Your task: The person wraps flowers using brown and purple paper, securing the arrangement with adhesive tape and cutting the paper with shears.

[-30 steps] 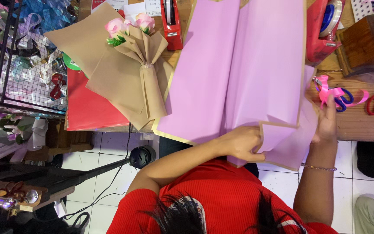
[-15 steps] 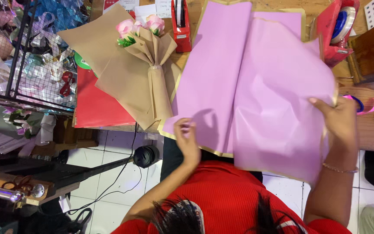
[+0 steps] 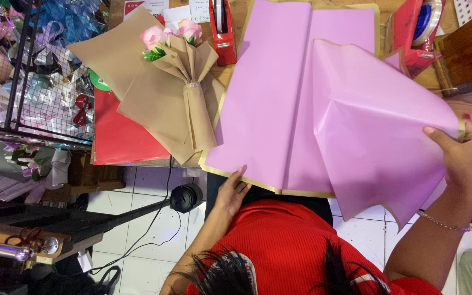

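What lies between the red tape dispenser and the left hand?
In the head view, only the flat lilac sheet stretches from the red tape dispenser to the left hand.

desk (image 3: 468, 104): wood, mostly covered
on desk: pink wrapping sheet (image 3: 279, 98), kraft-wrapped rose bouquet (image 3: 184, 82), red paper (image 3: 124, 134), red tape dispenser (image 3: 222, 27)

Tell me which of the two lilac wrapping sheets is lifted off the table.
The right lilac sheet, gripped at its edge by the right hand and bulging upward. The left lilac sheet lies flat, its near edge under the left hand.
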